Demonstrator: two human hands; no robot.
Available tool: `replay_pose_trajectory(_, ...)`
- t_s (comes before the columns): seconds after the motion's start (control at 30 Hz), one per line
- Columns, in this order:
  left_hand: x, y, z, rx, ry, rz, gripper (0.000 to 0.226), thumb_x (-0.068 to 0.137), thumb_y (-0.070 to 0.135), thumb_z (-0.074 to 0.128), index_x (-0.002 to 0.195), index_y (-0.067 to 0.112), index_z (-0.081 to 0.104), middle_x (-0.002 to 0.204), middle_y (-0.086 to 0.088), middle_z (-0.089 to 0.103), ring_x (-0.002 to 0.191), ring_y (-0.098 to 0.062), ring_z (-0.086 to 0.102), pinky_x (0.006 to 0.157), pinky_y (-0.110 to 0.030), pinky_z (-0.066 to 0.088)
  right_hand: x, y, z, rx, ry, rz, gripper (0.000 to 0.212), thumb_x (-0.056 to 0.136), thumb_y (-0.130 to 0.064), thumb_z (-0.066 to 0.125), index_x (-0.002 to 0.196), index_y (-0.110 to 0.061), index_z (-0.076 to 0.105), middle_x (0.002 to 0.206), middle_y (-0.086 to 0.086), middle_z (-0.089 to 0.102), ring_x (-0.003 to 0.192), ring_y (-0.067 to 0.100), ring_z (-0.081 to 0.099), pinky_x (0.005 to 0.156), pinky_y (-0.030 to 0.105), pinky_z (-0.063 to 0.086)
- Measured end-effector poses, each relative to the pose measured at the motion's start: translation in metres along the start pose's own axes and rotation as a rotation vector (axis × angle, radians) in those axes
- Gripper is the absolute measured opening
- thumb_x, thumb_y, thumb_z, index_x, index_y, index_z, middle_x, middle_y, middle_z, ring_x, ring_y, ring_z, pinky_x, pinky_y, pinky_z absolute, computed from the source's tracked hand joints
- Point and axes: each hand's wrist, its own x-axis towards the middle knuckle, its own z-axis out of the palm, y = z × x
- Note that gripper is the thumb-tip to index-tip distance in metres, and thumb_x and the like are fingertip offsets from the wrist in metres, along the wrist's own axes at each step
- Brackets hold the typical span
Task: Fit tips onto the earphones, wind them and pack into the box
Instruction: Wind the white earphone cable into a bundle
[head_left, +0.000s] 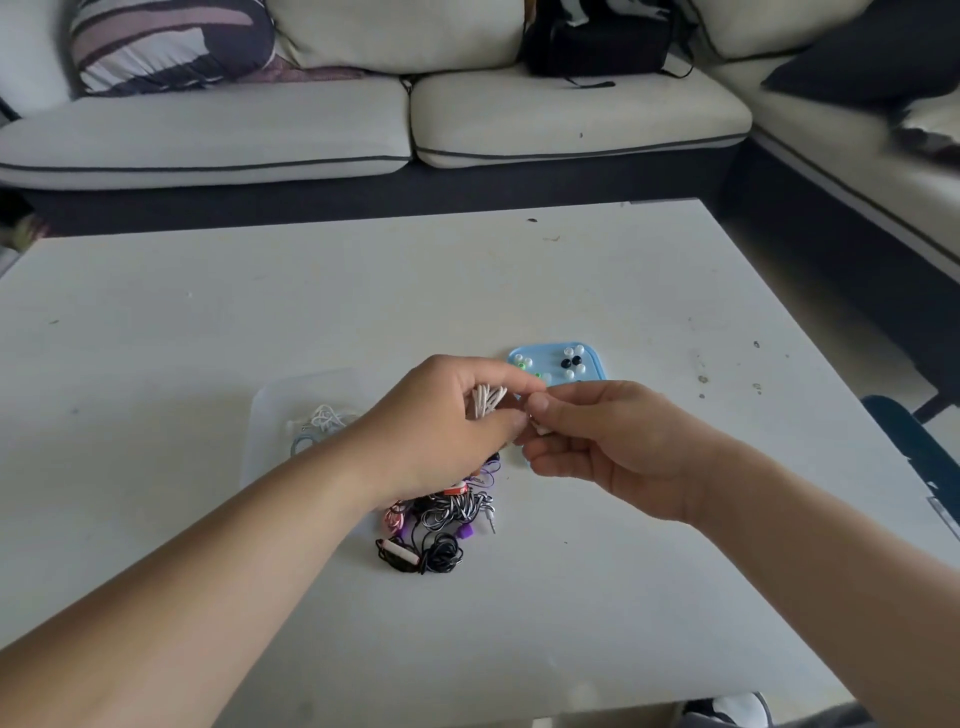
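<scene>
My left hand (447, 421) grips a wound bundle of white earphone cable (487, 399) above the table. My right hand (597, 441) meets it from the right and pinches the loose end of that cable (540, 427); what is on the end is hidden by my fingers. Behind my hands lies a blue tray (592, 376) with several white, black and green ear tips. A clear plastic box (275, 410) at the left holds a wound white earphone (324, 418). A pile of tangled earphones (441, 525), black, purple and pink, lies under my hands.
The white table (208, 322) runs to a near edge at the bottom. A cream sofa (363, 119) with cushions and a black bag (597, 41) stands behind it. A dark chair part (914, 447) sits at the right edge.
</scene>
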Motion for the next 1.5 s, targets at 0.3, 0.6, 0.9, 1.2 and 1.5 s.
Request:
replay_pose_trajectory(0.3,0.004,-0.005,0.003,-0.013,0.099,0.066,0.004,0.088,0.027,0.082,0.087,0.025,0.078,0.072,0.007,0.071,0.063,-0.003,0.057,0.06,-0.012,0.046,0.001,-0.001,0.003,0.081,0.011,-0.024,0.015,0.098,-0.009,0.062,0.106,0.001,0.069,0.087,0.012,0.073,0.071,0.018,0.072,0.068,0.027,0.062)
replay_pose_trajectory(0.6,0.01,-0.014,0.005,-0.136,0.181,-0.006,0.012,0.084,0.025,0.086,0.093,0.023,0.077,0.071,0.007,0.063,0.064,-0.006,0.057,0.061,-0.016,0.048,-0.003,-0.004,0.004,0.132,-0.041,-0.035,0.034,0.097,0.012,0.052,0.128,0.004,0.062,0.101,0.022,0.074,0.088,0.028,0.075,0.081,0.031,0.063)
replay_pose_trajectory(0.9,0.011,-0.016,0.009,-0.123,0.224,-0.019,0.007,0.091,0.031,0.078,0.085,0.028,0.078,0.079,0.002,0.075,0.067,-0.006,0.062,0.068,-0.025,0.052,-0.003,-0.002,0.008,0.106,0.028,-0.066,0.025,0.099,0.004,0.057,0.123,0.004,0.062,0.11,0.026,0.074,0.098,0.033,0.076,0.078,0.031,0.062)
replay_pose_trajectory(1.2,0.009,-0.01,0.013,-0.173,0.223,-0.013,0.003,0.095,0.023,0.075,0.092,0.023,0.075,0.061,0.014,0.069,0.046,0.002,0.054,0.049,-0.015,0.044,0.001,-0.001,0.003,0.106,0.071,-0.044,0.025,0.093,-0.003,0.068,0.115,0.008,0.069,0.088,0.015,0.068,0.074,0.022,0.065,0.069,0.028,0.059)
replay_pose_trajectory(1.5,0.007,-0.004,0.014,-0.231,0.189,-0.038,0.004,0.098,0.02,0.07,0.095,0.02,0.073,0.084,0.007,0.079,0.074,-0.008,0.076,0.052,-0.023,0.053,0.0,-0.002,-0.001,-0.067,0.126,-0.08,0.021,0.091,-0.002,0.071,0.107,0.011,0.071,0.089,0.02,0.069,0.07,0.023,0.067,0.067,0.032,0.061)
